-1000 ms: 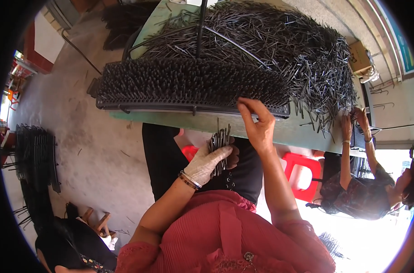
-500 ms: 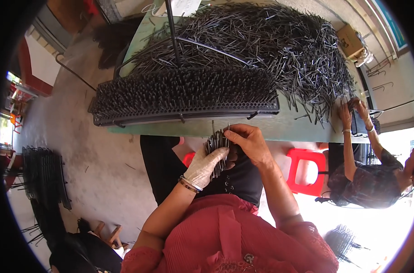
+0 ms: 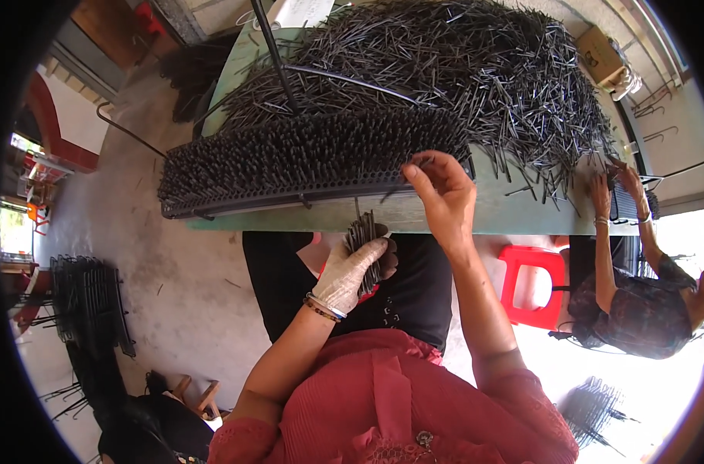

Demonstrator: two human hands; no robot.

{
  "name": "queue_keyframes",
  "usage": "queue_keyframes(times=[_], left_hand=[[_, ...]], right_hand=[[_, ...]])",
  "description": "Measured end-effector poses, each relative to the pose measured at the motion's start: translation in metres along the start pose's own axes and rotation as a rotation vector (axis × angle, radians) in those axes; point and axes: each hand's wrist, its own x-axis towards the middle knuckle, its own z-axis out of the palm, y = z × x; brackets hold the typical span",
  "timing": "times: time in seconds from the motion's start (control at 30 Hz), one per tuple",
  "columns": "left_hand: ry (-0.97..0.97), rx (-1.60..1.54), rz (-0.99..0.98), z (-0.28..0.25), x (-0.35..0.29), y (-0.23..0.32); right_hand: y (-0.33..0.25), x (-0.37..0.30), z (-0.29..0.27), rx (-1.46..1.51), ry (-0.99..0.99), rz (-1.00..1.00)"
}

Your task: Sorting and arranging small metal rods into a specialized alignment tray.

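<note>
My left hand, in a pale glove, is closed round a bundle of thin dark metal rods just off the table's near edge. The rods stand roughly upright in its grip. My bare right hand is raised at the right end of a long dark rack with rows of holes. Its thumb and forefinger pinch a single dark rod near the rack's front edge; whether the rod touches a hole is unclear. Most of the rack bristles with upright rods, while holes along its front strip stay bare.
A large heap of loose rods covers much of the green table. A thin metal bar rises behind the rack. At right, a co-worker handles things at the table beside a red stool. Dark racks stand at left.
My right hand has left the bundle and moved up and right to the rack with a rod between its fingers. The left hand keeps its hold on the bundle.
</note>
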Motion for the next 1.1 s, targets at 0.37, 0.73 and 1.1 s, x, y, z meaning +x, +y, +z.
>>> queue_keyframes(times=[0.37, 0.73, 1.1], left_hand=[[-0.055, -0.001, -0.083, -0.007, -0.003, 0.001], [-0.118, 0.126, -0.057, -0.019, 0.001, -0.005], [-0.143, 0.105, -0.076, -0.026, -0.001, -0.007]], right_hand=[[0.024, 0.027, 0.026, -0.116, 0.004, -0.179], [0.027, 0.023, 0.028, -0.517, -0.076, -0.428], [0.023, 0.026, 0.037, -0.724, -0.135, -0.762]])
